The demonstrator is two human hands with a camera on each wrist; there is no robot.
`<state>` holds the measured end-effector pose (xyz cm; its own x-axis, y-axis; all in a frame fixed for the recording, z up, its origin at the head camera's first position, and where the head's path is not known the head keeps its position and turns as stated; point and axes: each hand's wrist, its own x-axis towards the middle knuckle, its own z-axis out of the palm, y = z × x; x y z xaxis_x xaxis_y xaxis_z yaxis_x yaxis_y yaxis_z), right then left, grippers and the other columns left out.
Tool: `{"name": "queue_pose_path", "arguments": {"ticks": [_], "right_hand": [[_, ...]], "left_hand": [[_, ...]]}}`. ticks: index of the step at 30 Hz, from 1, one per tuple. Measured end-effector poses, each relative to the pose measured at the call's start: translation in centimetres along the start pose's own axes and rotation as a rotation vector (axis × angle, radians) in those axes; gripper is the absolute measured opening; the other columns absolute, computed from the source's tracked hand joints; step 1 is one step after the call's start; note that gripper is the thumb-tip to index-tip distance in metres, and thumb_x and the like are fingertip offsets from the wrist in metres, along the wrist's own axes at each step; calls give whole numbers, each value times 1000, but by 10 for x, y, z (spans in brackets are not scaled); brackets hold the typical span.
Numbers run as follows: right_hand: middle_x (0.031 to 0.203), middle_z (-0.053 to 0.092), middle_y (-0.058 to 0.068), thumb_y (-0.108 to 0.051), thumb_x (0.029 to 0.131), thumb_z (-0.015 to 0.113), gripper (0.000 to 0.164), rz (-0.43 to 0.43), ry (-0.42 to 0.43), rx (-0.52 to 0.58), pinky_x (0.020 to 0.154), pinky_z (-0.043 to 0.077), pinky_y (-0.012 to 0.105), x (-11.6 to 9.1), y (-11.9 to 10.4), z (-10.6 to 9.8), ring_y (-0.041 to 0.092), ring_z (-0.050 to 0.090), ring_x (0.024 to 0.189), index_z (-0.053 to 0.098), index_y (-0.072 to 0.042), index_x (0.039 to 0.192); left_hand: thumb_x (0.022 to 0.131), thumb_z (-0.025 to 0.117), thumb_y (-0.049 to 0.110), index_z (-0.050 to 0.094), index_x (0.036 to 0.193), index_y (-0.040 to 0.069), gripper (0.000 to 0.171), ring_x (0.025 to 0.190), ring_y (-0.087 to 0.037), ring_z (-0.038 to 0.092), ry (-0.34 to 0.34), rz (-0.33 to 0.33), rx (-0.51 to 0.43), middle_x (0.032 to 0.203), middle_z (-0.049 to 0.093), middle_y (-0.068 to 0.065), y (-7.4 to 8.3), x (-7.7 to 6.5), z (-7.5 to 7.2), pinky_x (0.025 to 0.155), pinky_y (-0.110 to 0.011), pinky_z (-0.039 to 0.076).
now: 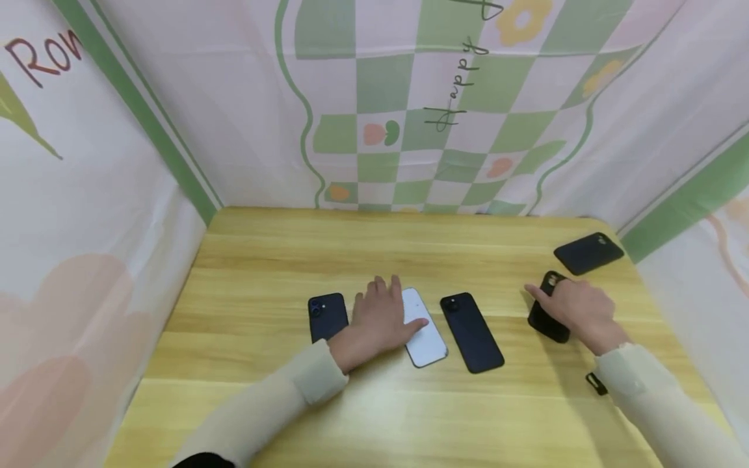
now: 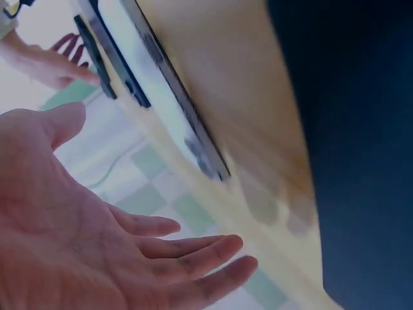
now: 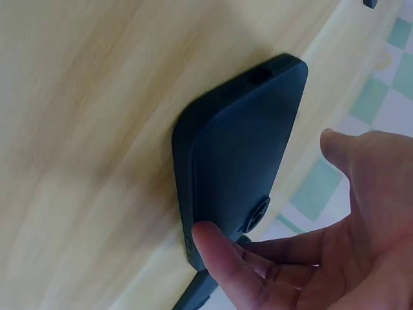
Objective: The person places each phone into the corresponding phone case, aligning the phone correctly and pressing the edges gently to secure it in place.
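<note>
My left hand [image 1: 377,318] hovers over the gap between a dark blue phone [image 1: 323,325] and a white phone [image 1: 428,348], its fingers spread and holding nothing. In the left wrist view, its palm is apart from the white phone [image 2: 155,84]. To the right lies a black phone [image 1: 472,335]. My right hand [image 1: 585,312] is over a black phone case [image 1: 541,322] with table colour showing through its camera opening. In the right wrist view, one finger reaches the case's edge [image 3: 245,142], while the thumb stands apart; whether it presses is unclear.
Another black phone case [image 1: 588,253] lies at the table's far right corner. A small black piece [image 1: 595,383] lies beside the right sleeve. Patterned cloth [image 1: 386,84] hangs behind the wooden table [image 1: 374,250] and at both sides.
</note>
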<state>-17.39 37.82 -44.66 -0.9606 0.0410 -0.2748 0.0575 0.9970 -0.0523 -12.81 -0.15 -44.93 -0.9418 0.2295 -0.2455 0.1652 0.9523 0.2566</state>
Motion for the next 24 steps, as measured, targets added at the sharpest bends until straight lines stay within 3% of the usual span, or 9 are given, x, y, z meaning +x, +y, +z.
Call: {"name": "queue_pose_path", "arguments": {"ticks": [9, 15, 24], "right_hand": [[47, 45, 3, -77, 104, 31, 84, 15, -40, 12, 43, 29, 29, -3, 4, 5, 20, 46, 44, 48, -16, 48], [47, 43, 2, -77, 104, 32, 84, -5, -59, 17, 42, 32, 30, -5, 6, 9, 20, 46, 43, 48, -15, 48], [51, 49, 8, -76, 104, 31, 84, -10, -51, 24, 43, 38, 35, -3, 7, 10, 26, 51, 46, 49, -14, 51]], "left_hand": [[93, 48, 85, 18, 170, 10, 112, 151, -39, 37, -60, -76, 132, 168, 30, -26, 28, 12, 19, 99, -59, 53], [90, 49, 88, 20, 169, 9, 116, 156, -40, 30, -81, -95, 180, 170, 29, -22, 45, 14, 25, 109, -63, 47], [90, 46, 89, 22, 169, 9, 115, 158, -37, 28, -82, -102, 239, 171, 26, -22, 56, 16, 31, 118, -54, 42]]}}
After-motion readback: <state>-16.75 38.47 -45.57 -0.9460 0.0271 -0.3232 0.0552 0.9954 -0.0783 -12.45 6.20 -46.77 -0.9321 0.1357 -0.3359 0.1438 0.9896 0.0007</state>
